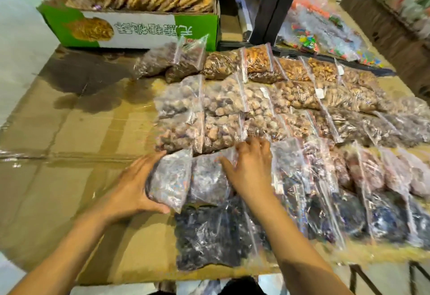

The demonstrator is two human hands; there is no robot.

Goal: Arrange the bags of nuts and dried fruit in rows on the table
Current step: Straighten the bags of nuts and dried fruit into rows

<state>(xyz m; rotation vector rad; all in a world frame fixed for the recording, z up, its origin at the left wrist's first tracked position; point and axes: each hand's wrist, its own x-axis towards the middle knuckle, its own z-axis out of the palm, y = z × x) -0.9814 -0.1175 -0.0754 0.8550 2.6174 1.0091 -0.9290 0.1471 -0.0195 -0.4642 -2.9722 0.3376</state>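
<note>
My left hand [137,185] grips the end bag [171,178]; my right hand [251,169] rests flat, fingers spread, on neighbouring bags [209,178].

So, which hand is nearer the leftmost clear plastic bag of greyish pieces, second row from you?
Left. The left hand grips the bag's left edge; the right hand rests on bags to its right.

Top of the bench [69,120]: flattened brown cardboard, matt, creased along its folds. Across it a clear tape strip [28,155], glossy, catching light. All bags [232,99]: thin clear plastic film, crinkled, shiny with white glints; zip strips [242,92] smooth. The grey-filled bag [169,178]: same crinkled glossy film. Far carton [139,29]: printed card, green and white, faint sheen. Contents look rough: knobbly pale-brown lumps, wrinkled dark fruit [209,236].
</note>
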